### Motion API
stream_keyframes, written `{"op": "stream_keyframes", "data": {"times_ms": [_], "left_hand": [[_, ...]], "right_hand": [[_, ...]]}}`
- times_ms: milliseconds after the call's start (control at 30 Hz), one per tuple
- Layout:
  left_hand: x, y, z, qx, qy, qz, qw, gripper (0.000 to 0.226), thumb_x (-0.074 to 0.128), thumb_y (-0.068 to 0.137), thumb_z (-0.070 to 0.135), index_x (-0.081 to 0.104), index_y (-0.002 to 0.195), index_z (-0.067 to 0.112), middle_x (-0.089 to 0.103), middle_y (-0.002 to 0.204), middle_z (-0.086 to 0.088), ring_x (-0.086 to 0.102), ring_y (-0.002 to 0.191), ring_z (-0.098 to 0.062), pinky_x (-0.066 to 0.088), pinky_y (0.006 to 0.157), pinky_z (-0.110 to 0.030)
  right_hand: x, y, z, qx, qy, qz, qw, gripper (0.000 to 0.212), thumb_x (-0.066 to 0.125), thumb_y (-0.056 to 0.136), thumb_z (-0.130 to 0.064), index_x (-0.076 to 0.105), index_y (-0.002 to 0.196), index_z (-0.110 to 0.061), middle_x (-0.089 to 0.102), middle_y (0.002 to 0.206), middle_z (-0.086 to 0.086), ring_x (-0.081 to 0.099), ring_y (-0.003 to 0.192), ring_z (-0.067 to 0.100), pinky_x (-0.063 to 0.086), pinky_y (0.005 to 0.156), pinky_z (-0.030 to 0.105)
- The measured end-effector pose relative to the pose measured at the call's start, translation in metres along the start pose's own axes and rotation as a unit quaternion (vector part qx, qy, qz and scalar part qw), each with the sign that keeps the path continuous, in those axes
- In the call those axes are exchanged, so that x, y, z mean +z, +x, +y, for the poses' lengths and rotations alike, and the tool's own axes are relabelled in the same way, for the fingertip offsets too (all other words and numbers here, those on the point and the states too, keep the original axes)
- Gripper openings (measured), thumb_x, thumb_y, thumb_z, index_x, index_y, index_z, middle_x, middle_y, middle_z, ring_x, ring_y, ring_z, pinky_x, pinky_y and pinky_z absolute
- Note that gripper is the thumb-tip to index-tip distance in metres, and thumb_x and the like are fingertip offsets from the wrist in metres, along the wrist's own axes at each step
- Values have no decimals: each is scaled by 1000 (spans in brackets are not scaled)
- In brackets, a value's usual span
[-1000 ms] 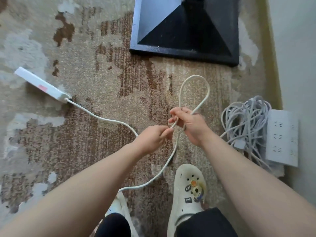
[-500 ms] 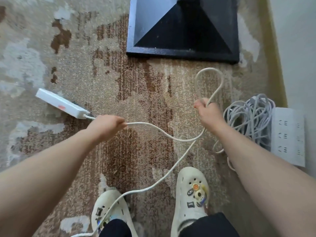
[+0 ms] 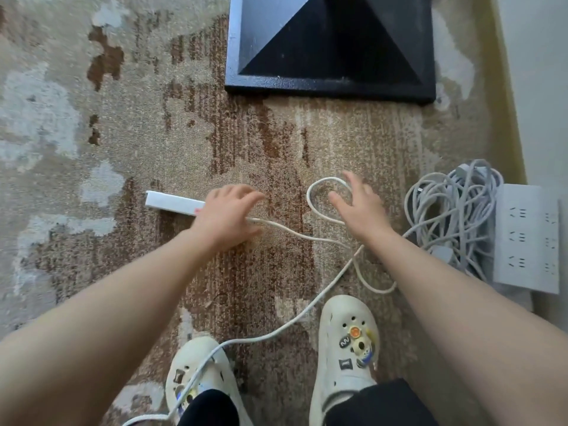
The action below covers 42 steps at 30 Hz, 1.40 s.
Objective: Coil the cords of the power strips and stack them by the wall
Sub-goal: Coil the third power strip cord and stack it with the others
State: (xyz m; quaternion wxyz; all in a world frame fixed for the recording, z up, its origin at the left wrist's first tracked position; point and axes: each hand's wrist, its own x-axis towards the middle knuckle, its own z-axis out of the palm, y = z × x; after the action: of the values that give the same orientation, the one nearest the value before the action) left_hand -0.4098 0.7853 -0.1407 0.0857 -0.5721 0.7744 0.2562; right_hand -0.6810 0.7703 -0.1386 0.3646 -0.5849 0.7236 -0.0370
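From the head camera, both hands have let go of the white cord (image 3: 295, 235) they gripped half a second ago. The left hand (image 3: 229, 215), in the middle of the frame, now has its fingers spread and relaxed, hovering over the near end of the slim white power strip (image 3: 172, 202), where the cord leaves it; whether the palm touches the strip or cord cannot be told. Earlier that hand was a fist around the cord just beside the strip. The right hand (image 3: 358, 207), right of centre, is likewise released, fingers splayed above a small loop of cord, which earlier stood up from its clenched grip and now lies flat on the patterned brown and beige carpet (image 3: 123, 149). From the loop the cord runs down past the right clog (image 3: 347, 348), over the left clog (image 3: 199, 376), and out at the bottom edge. The strip lies nearer the centre of the frame than before. At the right edge, the second power strip (image 3: 525, 238) rests by the wall (image 3: 541, 72) with its grey cord bundle (image 3: 451, 216) beside it, unchanged. A black stand base (image 3: 332, 44) fills the upper middle.
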Motion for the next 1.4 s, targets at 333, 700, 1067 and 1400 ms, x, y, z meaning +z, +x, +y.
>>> {"op": "stream_keyframes", "data": {"times_ms": [333,700,1067,1400], "left_hand": [[-2,-1,-29,-6,46,23,999,22,65,89,36,59,107,24,66,96,4,60,82,-18,53,78,-38],[-20,30,47,20,-185,-49,981,26,74,81,34,56,99,26,61,85,15,59,68,-6,50,58,-27],[-52,-6,80,-82,-292,-15,953,10,55,95,23,61,102,19,64,110,-2,61,93,-14,54,81,-32],[-122,-28,198,-264,-838,-132,459,72,50,90,60,49,128,-1,67,111,-19,70,95,-33,58,84,-43]], "right_hand": [[29,-5,-4,-59,-189,-73,977,76,32,91,-73,19,156,-35,7,166,4,11,151,30,11,118,53],[-21,-36,-4,-143,33,-20,989,18,53,101,-34,63,87,-27,58,66,-6,50,56,14,38,54,35],[-102,-95,-2,-125,268,15,955,20,61,97,-22,74,105,-36,73,90,-12,64,82,12,51,74,20],[-144,-151,-33,-156,361,17,919,18,57,98,-21,74,105,-24,60,63,-22,48,54,-2,39,54,9]]}}
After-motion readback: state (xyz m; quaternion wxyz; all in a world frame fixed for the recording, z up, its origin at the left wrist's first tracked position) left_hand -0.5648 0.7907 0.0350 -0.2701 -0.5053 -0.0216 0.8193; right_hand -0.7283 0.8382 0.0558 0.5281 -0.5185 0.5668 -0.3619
